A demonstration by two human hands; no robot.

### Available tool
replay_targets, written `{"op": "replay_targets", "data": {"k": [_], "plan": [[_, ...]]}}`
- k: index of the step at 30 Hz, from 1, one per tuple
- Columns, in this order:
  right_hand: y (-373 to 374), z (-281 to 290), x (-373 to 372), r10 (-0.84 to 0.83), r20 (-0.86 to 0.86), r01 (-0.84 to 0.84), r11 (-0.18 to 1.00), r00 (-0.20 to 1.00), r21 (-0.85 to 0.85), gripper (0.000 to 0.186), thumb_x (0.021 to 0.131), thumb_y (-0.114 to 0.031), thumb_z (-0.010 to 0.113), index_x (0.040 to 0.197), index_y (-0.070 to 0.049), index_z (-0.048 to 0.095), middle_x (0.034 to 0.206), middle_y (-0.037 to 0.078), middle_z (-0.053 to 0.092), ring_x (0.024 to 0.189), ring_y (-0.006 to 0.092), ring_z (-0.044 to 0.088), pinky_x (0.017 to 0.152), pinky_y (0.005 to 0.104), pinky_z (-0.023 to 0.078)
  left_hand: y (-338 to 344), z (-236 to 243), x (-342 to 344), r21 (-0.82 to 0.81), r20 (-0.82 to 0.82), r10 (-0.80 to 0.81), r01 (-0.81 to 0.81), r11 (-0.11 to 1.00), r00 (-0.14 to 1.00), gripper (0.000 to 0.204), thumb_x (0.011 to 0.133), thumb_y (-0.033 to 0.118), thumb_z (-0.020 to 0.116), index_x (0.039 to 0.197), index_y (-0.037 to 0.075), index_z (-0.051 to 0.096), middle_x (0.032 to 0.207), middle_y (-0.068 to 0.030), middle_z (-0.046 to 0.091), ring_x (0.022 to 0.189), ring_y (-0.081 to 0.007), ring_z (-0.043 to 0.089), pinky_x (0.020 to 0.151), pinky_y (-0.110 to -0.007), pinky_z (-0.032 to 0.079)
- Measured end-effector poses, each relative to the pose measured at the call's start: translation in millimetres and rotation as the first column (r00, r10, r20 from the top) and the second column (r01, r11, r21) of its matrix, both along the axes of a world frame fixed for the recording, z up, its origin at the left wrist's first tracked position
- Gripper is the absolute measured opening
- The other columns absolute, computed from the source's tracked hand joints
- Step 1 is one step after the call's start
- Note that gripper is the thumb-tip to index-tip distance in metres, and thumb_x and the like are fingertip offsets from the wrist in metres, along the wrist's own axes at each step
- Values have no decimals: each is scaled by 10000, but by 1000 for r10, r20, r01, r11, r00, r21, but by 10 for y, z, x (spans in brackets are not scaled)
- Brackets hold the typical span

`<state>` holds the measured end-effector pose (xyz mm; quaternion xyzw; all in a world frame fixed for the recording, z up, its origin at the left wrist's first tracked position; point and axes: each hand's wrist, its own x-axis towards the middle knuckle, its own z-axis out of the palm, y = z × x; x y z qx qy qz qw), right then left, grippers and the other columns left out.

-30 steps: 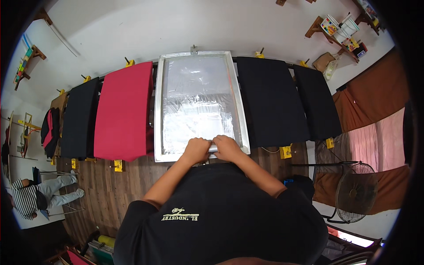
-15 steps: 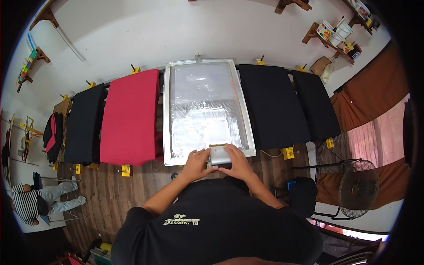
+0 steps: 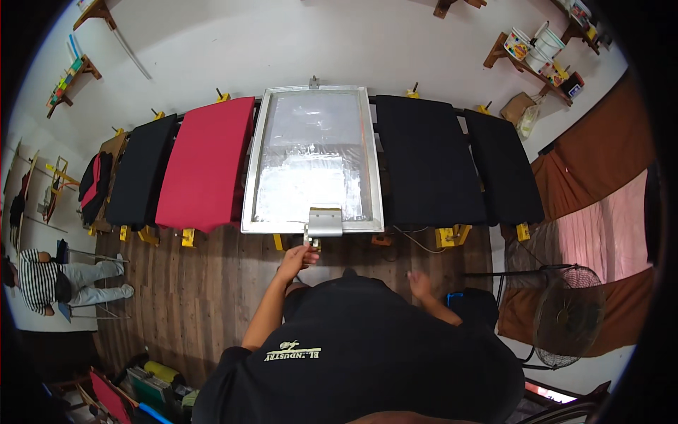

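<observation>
A silk-screen frame [image 3: 377, 184] with a metal rim and shiny mesh lies over a printing board in the middle of the row. On its near edge rests a squeegee [image 3: 325, 222] with a grey metal holder, touched by neither hand. My left hand [image 3: 297, 262] is at the near edge just below the squeegee, its fingers closed at a small metal fitting [image 3: 307, 238]; the fingertips are partly hidden. Off to the right, apart from the frame, my right hand [image 3: 419, 284] hangs low and slightly blurred, holding nothing, with its fingers loosely apart.
A red cloth-covered board [image 3: 206, 162] stands left of the frame, a black one [image 3: 431, 162] right, with more boards beyond. A fan [image 3: 567, 316] stands at right. Another person [image 3: 46, 279] is at far left. Shelves hold tubs [image 3: 549, 44].
Both hands have let go of the squeegee, which now rests on the frame's near edge. My left hand has moved to the fitting below it; my right hand has drawn back to the right.
</observation>
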<state>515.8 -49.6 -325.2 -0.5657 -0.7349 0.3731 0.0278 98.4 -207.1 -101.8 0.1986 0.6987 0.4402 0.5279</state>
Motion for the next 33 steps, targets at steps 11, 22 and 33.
{"op": "replay_targets", "data": {"k": [11, 22, 33], "plan": [[-479, -156, 26, 46, 105, -22, 975, 993, -219, 381, 966, -384, 646, 805, -50, 733, 804, 166, 717, 811, 347, 687, 806, 479, 543, 67, -115, 64, -78, 141, 163, -154, 985, 976, 502, 1012, 548, 550, 1113, 76, 692, 905, -4, 756, 760, -65, 638, 663, -239, 409], [1164, 313, 58, -706, -684, 971, 239, 184, 15, 593, 1026, -553, 548, 1172, 15, 633, 1138, 178, 666, 1018, 260, 655, 905, 365, 519, 70, -62, -64, -42, 290, 62, -52, 998, 955, 495, 1019, 483, 556, 1168, 31, 692, 911, -23, 770, 717, -60, 653, 653, -200, 443], [2203, 1201, -237, -577, -192, 554, 816, 794, -162, 845, 1009, -716, 263, 1203, -28, 714, 1240, 194, 702, 1169, 388, 644, 1005, 461, 471, 273, -211, -3, 122, 11, 68, -69, 990, 998, 377, 1015, 268, 589, 965, -92, 687, 837, -158, 729, 686, -215, 718, 632, -305, 550]]}}
